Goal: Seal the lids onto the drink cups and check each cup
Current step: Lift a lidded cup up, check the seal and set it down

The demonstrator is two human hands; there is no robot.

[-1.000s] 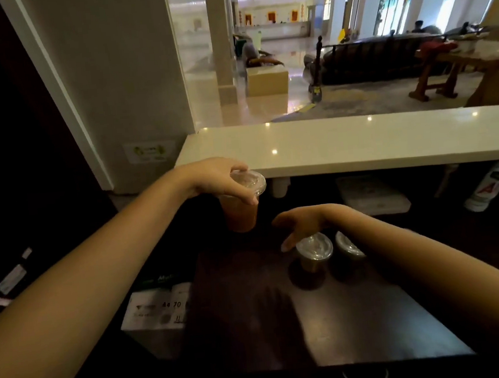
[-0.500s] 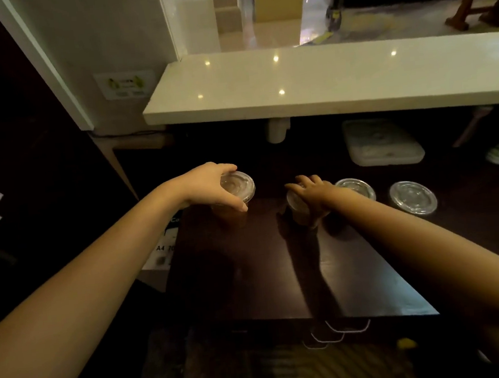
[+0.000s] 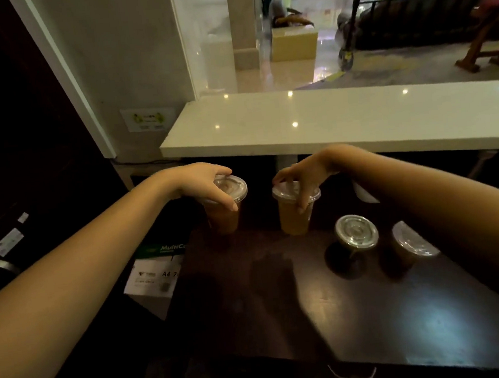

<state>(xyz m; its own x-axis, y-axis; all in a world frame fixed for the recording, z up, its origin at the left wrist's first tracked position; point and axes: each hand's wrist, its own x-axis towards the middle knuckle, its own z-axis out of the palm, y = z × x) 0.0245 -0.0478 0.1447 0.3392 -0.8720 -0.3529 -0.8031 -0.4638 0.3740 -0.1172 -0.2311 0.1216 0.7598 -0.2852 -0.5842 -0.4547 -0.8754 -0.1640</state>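
Note:
My left hand grips the clear lid of a cup of orange-brown drink, held by its rim at the far left of the dark table. Just right of it, my right hand grips from above the lid of a second cup of light brown drink, which seems raised a little off the table. Two more lidded cups stand on the table to the right: one in the open, the other partly hidden by my right forearm.
A white stone counter runs across just behind the cups, above table level. A box of A4 paper sits below the table's left edge. Dark cabinets fill the left side. The near half of the table is bare.
My right hand has closed on a cup's lid and raised that cup. My left hand still grips its cup by the lid. The camera has tilted up again.

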